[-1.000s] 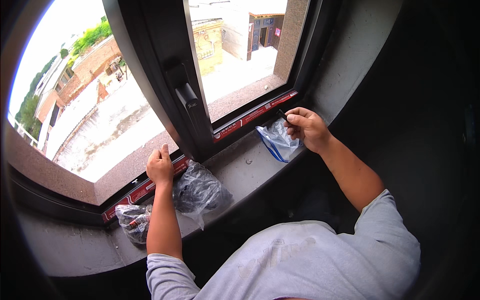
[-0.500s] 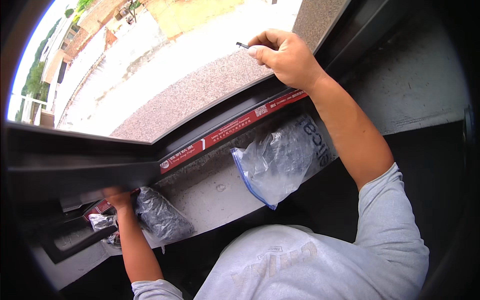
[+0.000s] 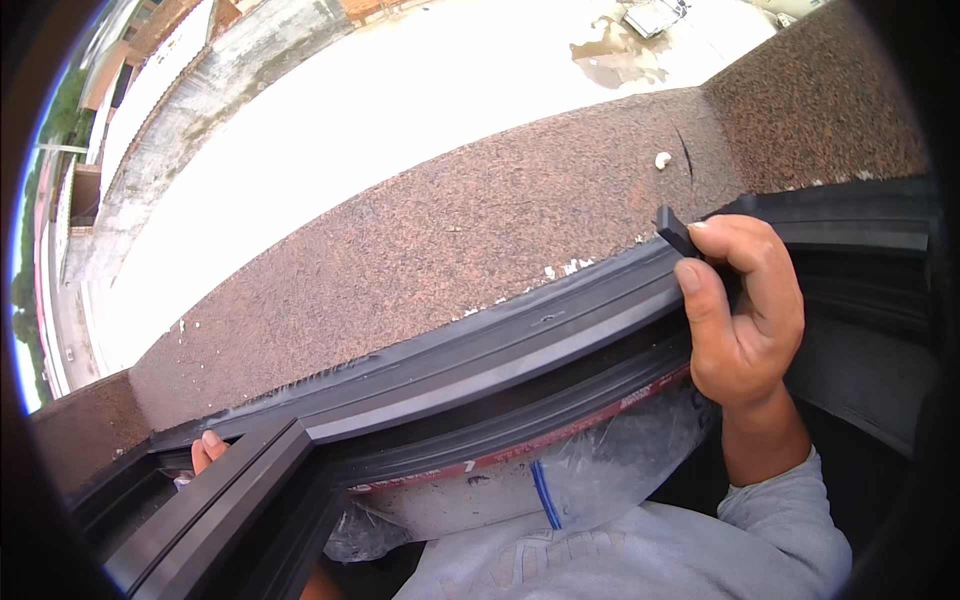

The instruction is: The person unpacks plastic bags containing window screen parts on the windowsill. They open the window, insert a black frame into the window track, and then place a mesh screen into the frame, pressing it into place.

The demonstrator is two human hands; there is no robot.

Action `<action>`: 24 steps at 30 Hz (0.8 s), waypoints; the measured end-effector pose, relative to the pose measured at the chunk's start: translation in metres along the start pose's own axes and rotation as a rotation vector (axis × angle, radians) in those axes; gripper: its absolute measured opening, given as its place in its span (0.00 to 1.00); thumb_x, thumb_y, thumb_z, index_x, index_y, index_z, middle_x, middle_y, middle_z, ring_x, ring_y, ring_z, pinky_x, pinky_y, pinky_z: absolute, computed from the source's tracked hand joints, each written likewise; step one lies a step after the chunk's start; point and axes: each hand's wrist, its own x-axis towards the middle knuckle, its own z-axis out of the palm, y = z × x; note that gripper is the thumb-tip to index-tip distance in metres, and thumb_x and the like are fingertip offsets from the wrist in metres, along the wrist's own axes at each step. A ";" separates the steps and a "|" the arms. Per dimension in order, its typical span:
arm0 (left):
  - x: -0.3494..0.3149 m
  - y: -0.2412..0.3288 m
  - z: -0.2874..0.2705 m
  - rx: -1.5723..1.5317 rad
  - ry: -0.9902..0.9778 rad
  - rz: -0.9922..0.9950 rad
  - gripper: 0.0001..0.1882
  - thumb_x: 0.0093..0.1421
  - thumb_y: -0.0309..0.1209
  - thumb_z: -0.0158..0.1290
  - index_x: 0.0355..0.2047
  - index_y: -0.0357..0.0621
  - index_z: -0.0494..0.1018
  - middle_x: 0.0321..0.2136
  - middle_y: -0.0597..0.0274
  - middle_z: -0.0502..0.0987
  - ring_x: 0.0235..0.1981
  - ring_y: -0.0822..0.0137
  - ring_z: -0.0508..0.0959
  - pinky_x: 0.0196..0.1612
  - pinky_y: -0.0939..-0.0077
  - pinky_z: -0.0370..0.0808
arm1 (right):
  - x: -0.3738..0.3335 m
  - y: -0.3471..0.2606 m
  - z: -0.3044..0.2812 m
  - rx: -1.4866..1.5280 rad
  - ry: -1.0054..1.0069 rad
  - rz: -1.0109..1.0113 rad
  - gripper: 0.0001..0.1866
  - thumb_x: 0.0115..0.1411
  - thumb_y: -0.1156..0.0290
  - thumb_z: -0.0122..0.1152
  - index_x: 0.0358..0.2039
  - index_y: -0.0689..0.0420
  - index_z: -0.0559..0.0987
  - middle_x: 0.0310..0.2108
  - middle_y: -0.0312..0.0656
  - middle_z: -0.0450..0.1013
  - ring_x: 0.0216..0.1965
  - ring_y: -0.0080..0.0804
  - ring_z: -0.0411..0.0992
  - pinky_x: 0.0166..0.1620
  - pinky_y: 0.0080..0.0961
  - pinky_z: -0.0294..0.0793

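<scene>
Between the thumb and fingers of my right hand is a small black plastic piece, raised over the right end of the dark window frame. It has a bent end, and my fingers cover the rest of it. At the lower left, the fingertips of my left hand curl round the far edge of a black window sash. That sash hides most of the hand, while part of the forearm shows below it.
Outside the frame lies a speckled brown stone sill, with a white lump and white crumbs. Bright ground lies beyond and below. On the inner side are a red printed strip, a clear blue-edged zip bag and another plastic bag.
My view has moved forward over the outer sill. My right hand, still pinching the black piece, has come down to the right of the frame. Now the sash covers most of my left hand.
</scene>
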 end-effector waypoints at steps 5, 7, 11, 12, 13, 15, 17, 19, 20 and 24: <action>0.001 -0.003 -0.019 0.016 -0.045 0.006 0.21 0.63 0.39 0.58 0.51 0.37 0.74 0.43 0.45 0.78 0.38 0.49 0.79 0.42 0.56 0.77 | 0.000 -0.007 0.000 -0.044 -0.146 0.051 0.13 0.55 0.84 0.66 0.42 0.66 0.79 0.38 0.51 0.76 0.32 0.30 0.74 0.37 0.23 0.74; -0.001 -0.005 -0.023 0.015 -0.058 0.007 0.22 0.63 0.39 0.58 0.51 0.37 0.74 0.44 0.45 0.78 0.39 0.49 0.79 0.42 0.56 0.77 | 0.001 -0.008 0.002 -0.029 -0.145 0.078 0.12 0.55 0.83 0.65 0.41 0.66 0.79 0.37 0.50 0.77 0.33 0.30 0.74 0.38 0.23 0.74; 0.008 -0.008 -0.018 0.005 -0.056 0.034 0.22 0.63 0.40 0.57 0.52 0.37 0.73 0.44 0.45 0.78 0.39 0.49 0.78 0.43 0.56 0.77 | 0.014 -0.012 0.006 0.173 -0.159 0.435 0.09 0.56 0.82 0.64 0.39 0.66 0.80 0.36 0.47 0.78 0.34 0.28 0.75 0.38 0.23 0.74; 0.009 -0.008 -0.018 0.006 -0.055 0.039 0.23 0.63 0.40 0.57 0.52 0.37 0.73 0.44 0.45 0.78 0.39 0.49 0.78 0.43 0.56 0.77 | 0.022 -0.011 0.006 0.204 -0.241 0.422 0.10 0.56 0.82 0.63 0.40 0.66 0.80 0.34 0.46 0.78 0.33 0.30 0.76 0.38 0.24 0.74; 0.008 -0.008 -0.017 0.005 -0.050 0.039 0.23 0.63 0.40 0.57 0.52 0.37 0.73 0.45 0.45 0.77 0.40 0.49 0.78 0.44 0.56 0.76 | 0.032 -0.012 0.009 0.169 -0.343 0.271 0.10 0.55 0.82 0.63 0.39 0.65 0.80 0.32 0.46 0.78 0.32 0.34 0.76 0.38 0.27 0.75; 0.010 -0.008 -0.014 0.005 -0.039 0.050 0.23 0.63 0.40 0.57 0.53 0.37 0.72 0.45 0.45 0.77 0.40 0.49 0.78 0.44 0.56 0.76 | 0.047 -0.013 0.021 0.121 -0.523 0.117 0.09 0.54 0.81 0.63 0.37 0.64 0.80 0.31 0.47 0.78 0.33 0.40 0.77 0.39 0.32 0.76; 0.010 -0.007 -0.012 0.008 -0.029 0.054 0.23 0.64 0.41 0.56 0.53 0.37 0.72 0.45 0.45 0.77 0.40 0.49 0.78 0.44 0.56 0.76 | 0.053 -0.013 0.034 0.094 -0.689 0.110 0.07 0.53 0.80 0.63 0.35 0.63 0.81 0.30 0.47 0.78 0.36 0.44 0.78 0.42 0.34 0.77; 0.005 -0.008 -0.013 0.008 -0.026 0.041 0.24 0.64 0.41 0.56 0.54 0.37 0.71 0.45 0.45 0.77 0.41 0.49 0.78 0.45 0.56 0.76 | 0.058 -0.012 0.044 0.079 -0.832 0.122 0.06 0.56 0.77 0.59 0.34 0.64 0.80 0.31 0.52 0.77 0.37 0.51 0.76 0.42 0.41 0.76; -0.002 -0.005 -0.019 0.010 -0.043 0.027 0.24 0.64 0.41 0.56 0.54 0.37 0.71 0.45 0.45 0.77 0.41 0.49 0.78 0.45 0.56 0.76 | 0.062 -0.011 0.051 0.070 -0.923 0.124 0.07 0.58 0.75 0.57 0.34 0.65 0.80 0.31 0.54 0.76 0.37 0.54 0.76 0.43 0.44 0.75; 0.010 -0.009 -0.020 0.014 -0.042 0.052 0.25 0.64 0.41 0.56 0.55 0.37 0.70 0.46 0.45 0.76 0.42 0.49 0.77 0.46 0.56 0.76 | 0.070 -0.003 0.051 0.114 -1.089 0.155 0.08 0.57 0.76 0.55 0.33 0.65 0.81 0.31 0.55 0.78 0.36 0.54 0.77 0.42 0.45 0.76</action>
